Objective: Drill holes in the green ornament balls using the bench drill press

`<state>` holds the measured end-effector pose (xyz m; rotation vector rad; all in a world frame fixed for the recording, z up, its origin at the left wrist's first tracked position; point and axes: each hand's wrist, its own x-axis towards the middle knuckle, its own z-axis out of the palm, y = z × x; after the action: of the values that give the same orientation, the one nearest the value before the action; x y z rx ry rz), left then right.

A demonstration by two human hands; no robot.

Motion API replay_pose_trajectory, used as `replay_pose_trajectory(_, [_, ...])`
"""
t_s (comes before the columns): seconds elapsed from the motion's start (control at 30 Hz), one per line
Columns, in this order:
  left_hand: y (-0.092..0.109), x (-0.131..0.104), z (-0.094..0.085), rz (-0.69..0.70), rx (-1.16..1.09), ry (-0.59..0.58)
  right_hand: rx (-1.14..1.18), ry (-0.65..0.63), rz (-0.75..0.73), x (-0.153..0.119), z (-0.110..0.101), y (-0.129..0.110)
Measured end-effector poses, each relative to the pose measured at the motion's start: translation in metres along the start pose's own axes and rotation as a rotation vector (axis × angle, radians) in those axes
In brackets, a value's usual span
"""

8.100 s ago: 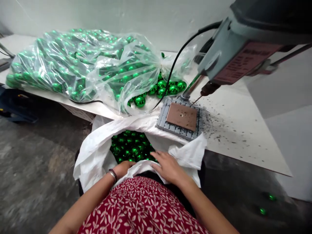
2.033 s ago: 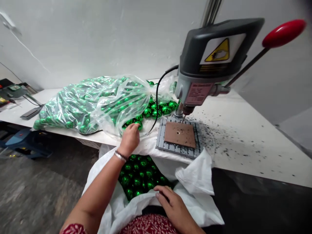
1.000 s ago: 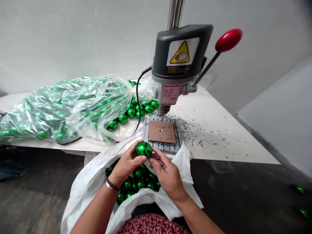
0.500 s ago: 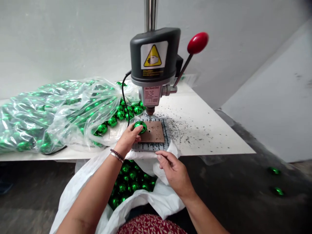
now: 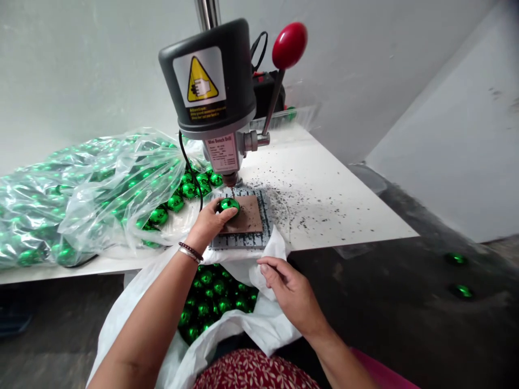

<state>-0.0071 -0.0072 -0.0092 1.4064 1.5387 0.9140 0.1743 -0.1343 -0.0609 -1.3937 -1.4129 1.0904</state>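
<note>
A shiny green bauble (image 5: 229,205) is gripped between the thumb and fingers of my left hand (image 5: 208,220). It sits at the left part of a brown board (image 5: 248,219), right under the bit of a mini bench drill (image 5: 222,148). Whether the bit touches the bauble I cannot tell. My right hand (image 5: 290,286) is closed in a pinch at the rim of a white sack (image 5: 267,335); what its fingertips hold, if anything, is hidden. Several green baubles (image 5: 217,294) fill the sack below the table edge.
Clear plastic bags of green baubles (image 5: 81,200) cover the table's left side. Dark shavings (image 5: 300,205) are scattered over the white table (image 5: 348,189). The drill's red-knobbed lever (image 5: 290,46) sticks up at right. Two baubles (image 5: 462,292) lie on the floor.
My left hand has brought the bauble beneath the drill bit. The camera view has shifted, so the drill appears further left, larger and tilted. The right hand stays by the sack rim.
</note>
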Motion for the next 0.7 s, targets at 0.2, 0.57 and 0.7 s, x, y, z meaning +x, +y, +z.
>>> replay_pose_trajectory(0.2, [0.012,0.001,0.001,0.052,0.260,0.001,0.009,-0.005,0.017,-0.002,-0.001,0.004])
replay_pose_trajectory(0.57, [0.000,0.000,0.015,0.058,0.086,0.033,-0.047,-0.011,0.034,0.000,-0.014,0.001])
replay_pose_trajectory(0.7, [0.001,-0.003,0.016,0.070,0.135,0.038,-0.062,0.025,0.068,0.018,-0.038,-0.009])
